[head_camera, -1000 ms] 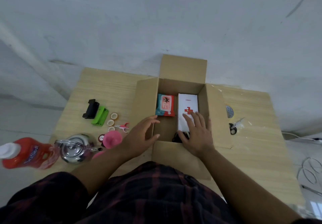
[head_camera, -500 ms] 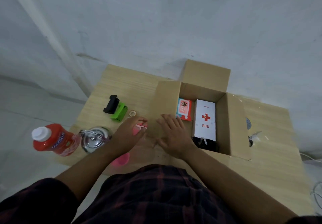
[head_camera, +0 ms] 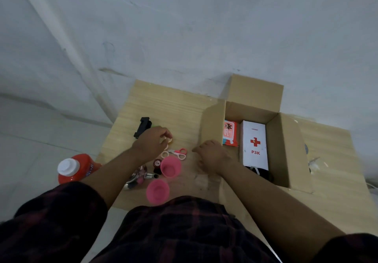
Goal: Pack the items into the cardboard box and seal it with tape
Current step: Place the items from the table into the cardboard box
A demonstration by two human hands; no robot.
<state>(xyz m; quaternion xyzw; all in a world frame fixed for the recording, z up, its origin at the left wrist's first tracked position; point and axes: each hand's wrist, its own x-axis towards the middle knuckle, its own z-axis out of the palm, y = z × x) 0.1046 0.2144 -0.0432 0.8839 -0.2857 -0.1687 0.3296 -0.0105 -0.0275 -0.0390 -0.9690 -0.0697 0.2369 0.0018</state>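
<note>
While left hand (head_camera: 152, 143) pinches tape roll (head_camera: 169, 139), right hand (head_camera: 211, 157) rests loose; 2 pink cups (head_camera: 170, 166), scissors (head_camera: 180, 152) crowd close.

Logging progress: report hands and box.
Left hand pinches small tape roll. Right hand rests on cardboard box flap. Box open, first-aid kit inside. Pink cups, scissors unpacked.

A light wooden table (head_camera: 163, 107) stands before a pale wall (head_camera: 184, 27).
</note>
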